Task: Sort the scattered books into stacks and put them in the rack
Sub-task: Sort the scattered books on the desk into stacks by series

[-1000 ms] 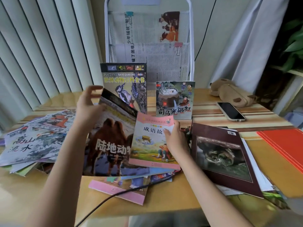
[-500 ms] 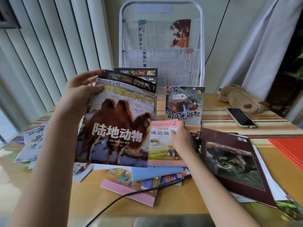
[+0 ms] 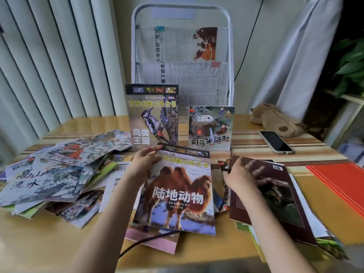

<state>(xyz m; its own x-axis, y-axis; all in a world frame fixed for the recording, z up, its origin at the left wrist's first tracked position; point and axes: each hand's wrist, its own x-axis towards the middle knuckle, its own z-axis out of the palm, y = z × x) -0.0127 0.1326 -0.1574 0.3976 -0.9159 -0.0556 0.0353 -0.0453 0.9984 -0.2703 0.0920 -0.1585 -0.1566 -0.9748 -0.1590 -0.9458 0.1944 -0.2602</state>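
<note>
1. Gripping the top left corner of a glossy camel-cover book point(image 3: 177, 196) at the centre of the frame, the left hand point(image 3: 142, 164) has its fingers curled over the upper edge; the book runs down and to the right from that hand, lying on other books in the middle pile.
2. Spreading blurred fingers, the right hand point(image 3: 243, 177) rests on the upper left part of a dark maroon book with a framed animal photo point(image 3: 279, 196) at centre right; whether it grasps the cover or merely presses on it I cannot tell. That book extends right and down from the hand, on top of a stack of papers and thin books.
3. A tall woodpecker-cover book point(image 3: 153, 117) stands upright just above the left hand, and a smaller illustrated storybook with a water vat on its cover point(image 3: 210, 128) stands upright beside it, to the right.
4. Behind both, at upper centre, stands a white wire rack point(image 3: 229, 46) holding clipped newspaper sheets.
5. A loose heap of picture books point(image 3: 57, 174) covers the left of the wooden table point(image 3: 256, 121), well apart from both hands.
6. At the right lie a smartphone in a pale case point(image 3: 275, 141), a brown plush pouch point(image 3: 275, 120) and a red folder point(image 3: 340, 182).
7. A black cable point(image 3: 141, 241) crosses the bottom centre, over a pink-edged book point(image 3: 155, 241).
</note>
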